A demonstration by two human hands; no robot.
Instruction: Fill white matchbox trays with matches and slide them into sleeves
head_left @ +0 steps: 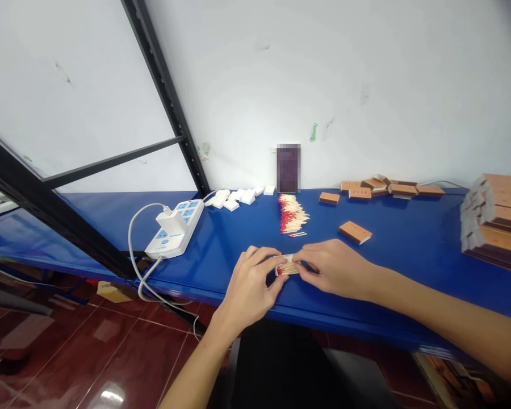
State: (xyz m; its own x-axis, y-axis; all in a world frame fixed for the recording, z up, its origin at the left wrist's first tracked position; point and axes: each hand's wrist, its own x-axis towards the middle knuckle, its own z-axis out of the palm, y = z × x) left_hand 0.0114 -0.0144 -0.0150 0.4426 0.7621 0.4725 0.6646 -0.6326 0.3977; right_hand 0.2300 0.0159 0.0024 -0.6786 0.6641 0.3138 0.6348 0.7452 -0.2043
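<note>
Near the front edge of the blue table, a small white matchbox tray [288, 259] holds red-tipped matches [288, 269]. My left hand [255, 281] grips the tray's left end between thumb and fingers. At the other end, the fingers of my right hand [330, 266] close on the tray and cover part of the matches. Just beyond my hands lies a pile of loose matches [293, 215], red heads to the left. An orange-brown matchbox sleeve [355, 232] lies behind my right hand, with another sleeve [329, 197] farther back.
White trays [238, 196] lie by the wall at left, near a power strip [176, 230] with a plugged-in adapter. Several matchboxes [392, 187] lie at back right; a large stack of matchboxes [500, 221] stands far right. A dark pixelated rectangle [288, 168] stands against the wall. A black metal frame [166, 85] rises at left.
</note>
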